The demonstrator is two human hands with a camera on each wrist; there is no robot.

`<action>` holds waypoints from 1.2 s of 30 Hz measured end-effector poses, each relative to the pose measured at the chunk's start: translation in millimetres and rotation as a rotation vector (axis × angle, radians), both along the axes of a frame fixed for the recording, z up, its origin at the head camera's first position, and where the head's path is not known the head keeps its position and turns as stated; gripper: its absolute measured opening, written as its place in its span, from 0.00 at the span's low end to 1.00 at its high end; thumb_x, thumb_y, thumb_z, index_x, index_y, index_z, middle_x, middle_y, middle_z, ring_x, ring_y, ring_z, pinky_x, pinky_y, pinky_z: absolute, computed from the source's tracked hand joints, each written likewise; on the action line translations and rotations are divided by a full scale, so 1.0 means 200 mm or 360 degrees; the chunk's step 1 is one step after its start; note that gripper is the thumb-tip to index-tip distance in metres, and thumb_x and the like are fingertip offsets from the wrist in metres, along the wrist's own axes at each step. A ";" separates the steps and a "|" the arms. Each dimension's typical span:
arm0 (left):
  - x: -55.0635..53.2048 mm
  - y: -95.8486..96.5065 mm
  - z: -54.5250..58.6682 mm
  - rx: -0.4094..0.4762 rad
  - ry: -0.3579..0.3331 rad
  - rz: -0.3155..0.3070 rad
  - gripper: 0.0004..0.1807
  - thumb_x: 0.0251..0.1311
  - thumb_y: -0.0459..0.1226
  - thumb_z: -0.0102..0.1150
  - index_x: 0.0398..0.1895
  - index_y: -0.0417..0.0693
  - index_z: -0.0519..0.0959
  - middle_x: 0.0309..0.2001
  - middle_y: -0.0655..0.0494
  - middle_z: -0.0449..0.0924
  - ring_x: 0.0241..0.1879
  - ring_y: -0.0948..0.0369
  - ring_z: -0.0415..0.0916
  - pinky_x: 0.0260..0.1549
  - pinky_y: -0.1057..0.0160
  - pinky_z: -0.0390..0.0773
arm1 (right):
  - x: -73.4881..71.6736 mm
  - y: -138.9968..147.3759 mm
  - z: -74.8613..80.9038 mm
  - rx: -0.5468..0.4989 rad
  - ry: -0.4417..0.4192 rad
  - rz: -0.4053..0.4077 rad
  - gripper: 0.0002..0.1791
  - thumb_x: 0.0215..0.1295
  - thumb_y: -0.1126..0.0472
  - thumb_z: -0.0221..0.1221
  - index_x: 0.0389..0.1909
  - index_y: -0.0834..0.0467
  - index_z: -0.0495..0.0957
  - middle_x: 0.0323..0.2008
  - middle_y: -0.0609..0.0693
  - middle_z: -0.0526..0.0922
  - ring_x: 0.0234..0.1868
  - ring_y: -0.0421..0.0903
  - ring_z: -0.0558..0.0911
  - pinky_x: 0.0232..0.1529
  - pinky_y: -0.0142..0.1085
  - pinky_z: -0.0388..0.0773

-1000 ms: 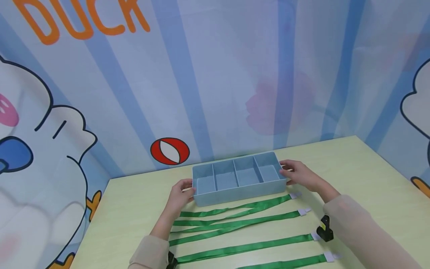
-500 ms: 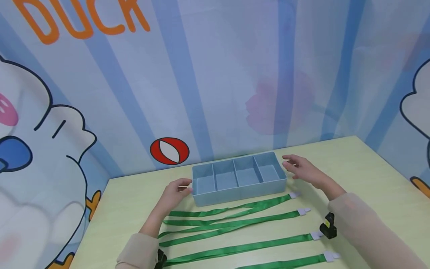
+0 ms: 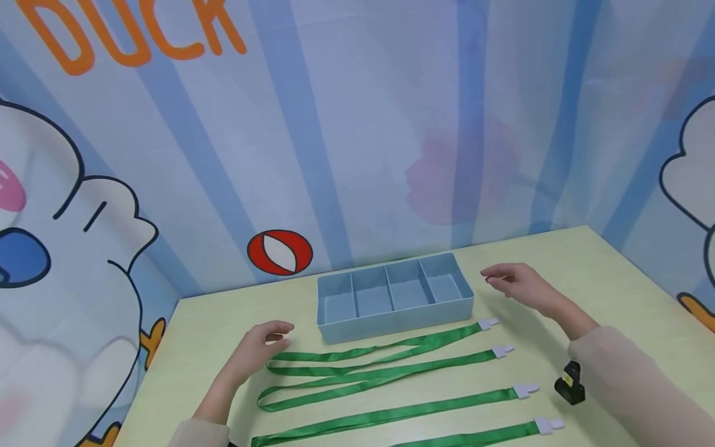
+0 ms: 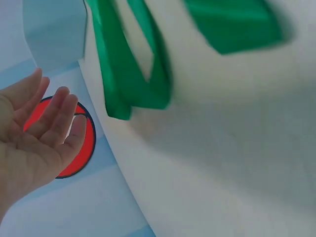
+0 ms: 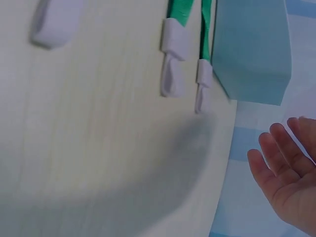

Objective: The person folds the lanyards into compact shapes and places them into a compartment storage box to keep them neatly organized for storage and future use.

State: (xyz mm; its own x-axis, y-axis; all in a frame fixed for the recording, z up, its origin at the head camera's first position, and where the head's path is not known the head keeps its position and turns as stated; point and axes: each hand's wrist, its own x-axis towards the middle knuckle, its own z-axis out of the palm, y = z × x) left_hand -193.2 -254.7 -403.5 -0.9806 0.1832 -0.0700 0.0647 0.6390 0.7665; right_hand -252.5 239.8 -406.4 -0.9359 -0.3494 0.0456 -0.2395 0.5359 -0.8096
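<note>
Got my left hand [image 3: 257, 351] at 8 o'clock and right hand [image 3: 525, 288] at 3 off the blue rectangular plastic tray [image 3: 395, 320], both loosely spread — green ribbon lanyards [image 3: 469, 358] at 6.

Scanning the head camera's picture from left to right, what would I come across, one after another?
White cartoon figure, the person's left hand, divided light-blue tray, right hand, white cartoon shape at the right edge.

lanyards [image 3: 391, 413] before box [image 3: 395, 320] on table [image 3: 218, 318]
</note>
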 end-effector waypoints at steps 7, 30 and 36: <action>0.03 -0.09 -0.05 -0.0025 -0.0163 -0.0076 0.21 0.55 0.28 0.62 0.54 0.34 0.74 0.55 0.41 0.74 0.56 0.41 0.68 0.54 0.46 0.70 | 0.02 0.00 -0.07 0.0128 0.0039 0.0141 0.16 0.66 0.68 0.52 0.52 0.72 0.73 0.49 0.67 0.77 0.47 0.58 0.76 0.43 0.39 0.77; 0.02 -0.20 -0.16 0.0049 -0.0141 -0.0217 0.20 0.50 0.21 0.61 0.49 0.30 0.77 0.48 0.39 0.78 0.49 0.46 0.73 0.49 0.47 0.73 | 0.05 -0.05 -0.21 0.0359 0.0182 0.0342 0.12 0.57 0.66 0.63 0.41 0.67 0.82 0.32 0.49 0.78 0.33 0.42 0.75 0.33 0.34 0.75; 0.01 -0.21 -0.19 0.0005 -0.0165 -0.0220 0.20 0.46 0.21 0.64 0.47 0.33 0.78 0.44 0.45 0.80 0.44 0.53 0.74 0.48 0.49 0.73 | 0.05 -0.04 -0.21 0.0355 0.0191 0.0362 0.08 0.57 0.67 0.62 0.38 0.63 0.83 0.32 0.47 0.77 0.31 0.39 0.71 0.31 0.33 0.73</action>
State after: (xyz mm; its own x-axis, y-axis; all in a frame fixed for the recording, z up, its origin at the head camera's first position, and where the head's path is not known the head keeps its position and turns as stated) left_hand -191.6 -296.5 -441.4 -0.9336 0.3164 -0.1683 0.0726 0.6269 0.7757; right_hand -241.6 230.9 -447.4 -0.8253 -0.5626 0.0497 -0.4601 0.6186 -0.6369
